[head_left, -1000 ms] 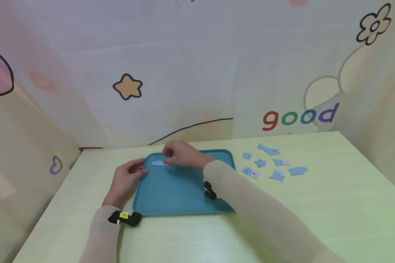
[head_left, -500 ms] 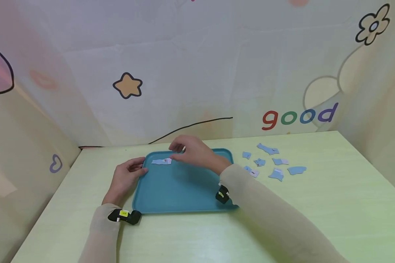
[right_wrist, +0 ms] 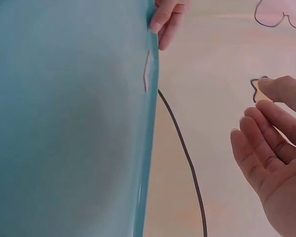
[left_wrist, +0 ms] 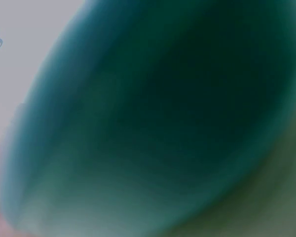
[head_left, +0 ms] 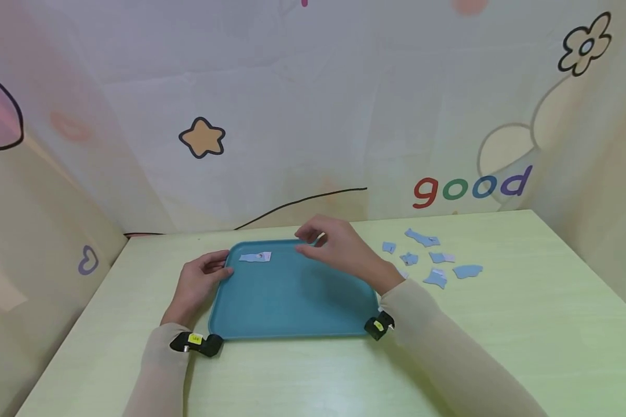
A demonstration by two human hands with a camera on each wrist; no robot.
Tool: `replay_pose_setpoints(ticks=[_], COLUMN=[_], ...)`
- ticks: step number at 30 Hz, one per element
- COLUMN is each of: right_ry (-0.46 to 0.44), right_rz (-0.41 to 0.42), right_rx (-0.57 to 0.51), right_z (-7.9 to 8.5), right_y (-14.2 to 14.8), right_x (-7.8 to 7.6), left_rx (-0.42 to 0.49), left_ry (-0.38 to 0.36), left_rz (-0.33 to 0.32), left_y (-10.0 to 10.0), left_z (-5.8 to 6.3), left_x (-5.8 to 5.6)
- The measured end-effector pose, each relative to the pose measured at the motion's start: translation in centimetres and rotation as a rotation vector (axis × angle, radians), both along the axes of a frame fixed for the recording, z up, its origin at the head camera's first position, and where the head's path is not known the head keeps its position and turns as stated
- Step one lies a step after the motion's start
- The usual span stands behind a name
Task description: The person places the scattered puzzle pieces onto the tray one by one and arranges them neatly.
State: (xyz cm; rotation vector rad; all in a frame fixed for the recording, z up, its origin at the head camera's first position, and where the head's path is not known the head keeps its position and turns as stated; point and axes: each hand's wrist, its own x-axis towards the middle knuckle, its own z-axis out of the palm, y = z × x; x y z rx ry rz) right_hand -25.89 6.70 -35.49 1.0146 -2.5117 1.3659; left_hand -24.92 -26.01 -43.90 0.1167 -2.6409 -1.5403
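A teal tray [head_left: 271, 307] lies on the table, and my left hand [head_left: 200, 284] grips its left rim with the thumb on top. In the tray's far left corner is a small flat strip of blue and pinkish-white jigsaw puzzle pieces [head_left: 255, 257]. Above the tray's far right part hovers my right hand [head_left: 341, 249], fingers loosely bent and apart from the thumb, with nothing held. The right wrist view also has this hand [right_wrist: 276, 143] bare beside the tray edge [right_wrist: 150, 128]. Close, blurred teal tray surface [left_wrist: 138, 123] fills most of the left wrist view.
Several loose blue puzzle pieces [head_left: 468, 271] lie on the table right of the tray, one partly hidden behind the right wrist. A patterned cloth wall [head_left: 292, 116] rises behind the table [head_left: 501, 324]. Each wrist wears a small black camera [head_left: 203, 343].
My right hand has moved off the puzzle strip, up and to the right, uncovering its pinkish-white end. My left hand keeps its place on the tray's rim.
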Motion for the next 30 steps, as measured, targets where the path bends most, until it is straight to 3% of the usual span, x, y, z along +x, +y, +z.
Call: replay_pose_setpoints(ticks=[14,30], right_ry=[0.026,-0.033], right_rz=[-0.080,-0.182], right_rx=[-0.026,0.061], right_z=[-0.6,-0.9], right_y=[4.6,9.4], right_x=[1.5,1.9], left_rx=[-0.021,-0.034], left_ry=[0.007,0.014], left_rz=[-0.003,-0.006], left_y=[-0.2,-0.1], left_z=[-0.3,-0.3], left_x=[0.1,-0.1])
